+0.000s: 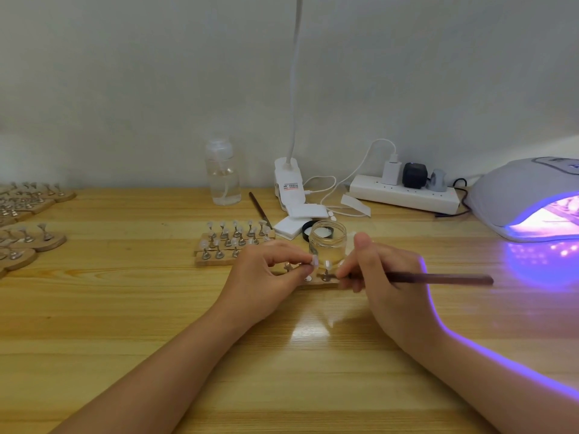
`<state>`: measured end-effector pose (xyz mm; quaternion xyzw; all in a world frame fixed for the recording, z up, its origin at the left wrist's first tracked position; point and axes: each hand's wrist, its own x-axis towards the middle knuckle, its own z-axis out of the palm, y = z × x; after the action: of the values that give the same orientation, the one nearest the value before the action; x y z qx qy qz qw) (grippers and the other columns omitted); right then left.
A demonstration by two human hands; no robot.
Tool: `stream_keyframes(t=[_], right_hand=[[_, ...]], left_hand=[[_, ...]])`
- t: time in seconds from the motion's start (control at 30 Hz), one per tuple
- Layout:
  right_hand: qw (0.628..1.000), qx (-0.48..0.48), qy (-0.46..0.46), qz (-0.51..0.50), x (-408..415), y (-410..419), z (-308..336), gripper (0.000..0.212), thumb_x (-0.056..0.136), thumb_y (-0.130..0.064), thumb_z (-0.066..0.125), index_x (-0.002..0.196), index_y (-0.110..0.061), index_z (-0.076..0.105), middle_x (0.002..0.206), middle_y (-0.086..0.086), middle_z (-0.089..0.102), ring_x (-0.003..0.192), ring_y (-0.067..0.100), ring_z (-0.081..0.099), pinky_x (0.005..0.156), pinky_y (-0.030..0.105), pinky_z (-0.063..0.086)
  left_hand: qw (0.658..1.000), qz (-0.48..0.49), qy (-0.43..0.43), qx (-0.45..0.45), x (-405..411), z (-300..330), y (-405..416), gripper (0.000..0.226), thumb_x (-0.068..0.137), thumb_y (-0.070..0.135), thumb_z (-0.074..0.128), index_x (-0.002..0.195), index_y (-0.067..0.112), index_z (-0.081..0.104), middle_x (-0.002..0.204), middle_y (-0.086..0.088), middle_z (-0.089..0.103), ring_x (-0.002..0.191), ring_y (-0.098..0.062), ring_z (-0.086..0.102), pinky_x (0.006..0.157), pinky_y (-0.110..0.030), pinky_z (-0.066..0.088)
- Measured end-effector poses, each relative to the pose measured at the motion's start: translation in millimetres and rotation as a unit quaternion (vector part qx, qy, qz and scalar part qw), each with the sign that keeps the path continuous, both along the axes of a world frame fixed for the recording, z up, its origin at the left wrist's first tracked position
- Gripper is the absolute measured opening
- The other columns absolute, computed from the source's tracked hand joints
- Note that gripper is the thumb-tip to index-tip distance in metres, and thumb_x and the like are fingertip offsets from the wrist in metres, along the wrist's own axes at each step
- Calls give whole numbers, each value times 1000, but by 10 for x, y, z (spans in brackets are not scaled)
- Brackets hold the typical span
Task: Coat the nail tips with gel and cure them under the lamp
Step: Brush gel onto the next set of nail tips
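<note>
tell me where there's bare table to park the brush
Bare wood lies between the stands at the left edge and the wooden block of nail tips, and in front of the UV lamp. It is crowded around the glass jar and both hands.

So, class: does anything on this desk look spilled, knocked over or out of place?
Nothing looks spilled or knocked over. The jar stands open with its black lid behind it; a spare brush lies loose by the bottle. The lamp glows purple.
</note>
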<state>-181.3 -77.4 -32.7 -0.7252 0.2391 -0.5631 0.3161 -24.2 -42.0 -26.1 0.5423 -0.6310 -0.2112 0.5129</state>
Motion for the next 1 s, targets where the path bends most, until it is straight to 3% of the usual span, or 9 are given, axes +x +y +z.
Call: stream_keyframes(t=[0.17, 0.37, 0.5, 0.6, 0.7, 0.77, 0.83, 1.0], right_hand=[[999, 2, -44, -6, -19, 9, 28, 38, 86, -37, 42, 60, -18, 62, 58, 0, 63, 50, 3, 55, 53, 12, 42], [998, 20, -62, -12, -14, -14, 28, 39, 90, -35, 40, 66, -14, 63, 63, 7, 65, 51, 8, 54, 53, 15, 44], [999, -37, -29, -24, -21, 0, 23, 37, 91, -31, 35, 71, -17, 63, 62, -2, 63, 56, 5, 56, 56, 16, 44], [994, -97, 25, -49, -11, 8, 29, 38, 92, -27, 35, 73, -12, 65, 65, -3, 62, 61, 7, 57, 58, 22, 46], [992, -109, 51, -41, -2, 12, 14, 43, 92, -27, 36, 71, -5, 67, 64, -3, 62, 61, 6, 59, 57, 23, 48], [994, -101, 39, -12, -3, 20, -1, 47, 93, -25, 36, 66, -2, 66, 60, -3, 61, 59, 2, 58, 56, 16, 47], [994, -104, 23, -7, -11, 15, 0, 46, 93, -22, 34, 64, -3, 65, 59, -5, 59, 57, 0, 56, 55, 13, 44], [993, -104, 42, -34, -3, -9, 8, 44, 93, -28, 36, 70, -6, 66, 62, -7, 60, 59, 5, 58, 56, 19, 47]], left_hand=[[1000, 20, 9, -19, -6, 29, 19, 27, 72, 5, 72, 70, 32, 70, 72, 15, 68, 82, -6, 62, 80, -36, 50], [998, 42, 35, -28, -6, 40, 41, 14, 69, 17, 74, 65, 30, 69, 83, 11, 66, 88, -2, 60, 77, -29, 47], [998, 24, 49, -22, -24, 54, 59, 8, 69, 24, 72, 64, 28, 68, 76, 15, 68, 79, -1, 62, 79, -37, 50], [998, 21, 51, -21, -34, 63, 60, 5, 66, 29, 71, 63, 30, 68, 72, 14, 68, 74, -2, 62, 77, -34, 50], [998, 24, 47, -24, -19, 44, 47, 14, 68, 15, 75, 65, 27, 69, 72, 10, 68, 75, -6, 62, 76, -34, 50], [998, 27, 48, -24, -17, 43, 43, 15, 69, 9, 75, 66, 23, 70, 72, 8, 67, 76, -8, 61, 76, -39, 51], [998, 31, 47, -24, -19, 43, 42, 13, 69, 9, 75, 67, 22, 70, 71, 8, 66, 75, -9, 61, 76, -42, 51], [998, 37, 39, -27, -18, 48, 39, 18, 69, 10, 76, 65, 26, 70, 70, 8, 66, 76, -13, 61, 76, -41, 52]])
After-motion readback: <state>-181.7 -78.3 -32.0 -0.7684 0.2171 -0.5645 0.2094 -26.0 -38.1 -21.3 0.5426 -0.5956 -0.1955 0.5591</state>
